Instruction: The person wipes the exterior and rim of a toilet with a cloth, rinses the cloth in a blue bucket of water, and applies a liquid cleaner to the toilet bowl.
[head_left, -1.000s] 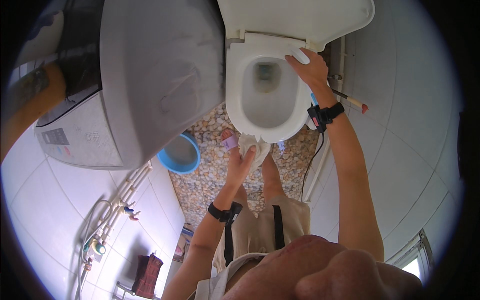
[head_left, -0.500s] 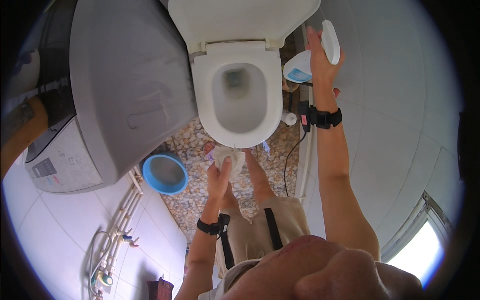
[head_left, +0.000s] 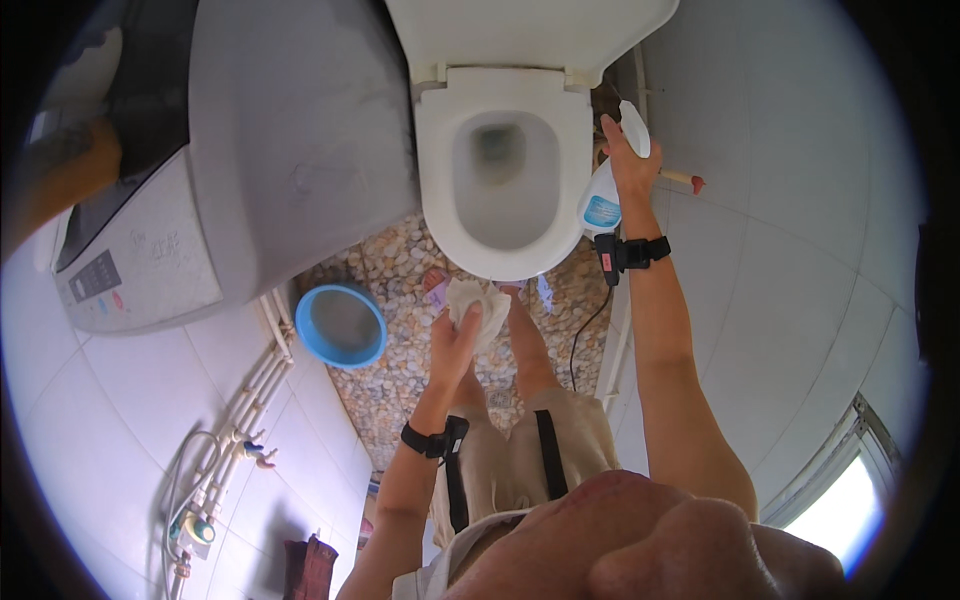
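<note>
A toilet (head_left: 437, 185) with its lid and seat parts raised at the back stands ahead of me, some dark water showing in its bowl. To the right of the rim, my right hand (head_left: 633, 168) is closed round the neck of a white spray bottle (head_left: 601, 204) with a blue label, its white trigger head (head_left: 634, 128) upward. In front of the bowl, my left hand (head_left: 455, 345) grips a crumpled whitish cloth (head_left: 482, 308), thumb on top. The cloth is below the toilet's front edge in the picture; whether they touch I cannot tell.
A grey washing machine (head_left: 300, 140) fills the left side. On the pebbled floor (head_left: 390, 255) sits a blue basin (head_left: 341, 326). Pipes with taps (head_left: 250, 447) run along the left tiled wall. A black cable (head_left: 577, 345) hangs by the right wall, near a red-tipped pipe (head_left: 683, 179).
The spray bottle in my right hand has come lower and nearer to me, close beside the toilet rim. The view has shifted slightly. My left hand still holds the cloth.
</note>
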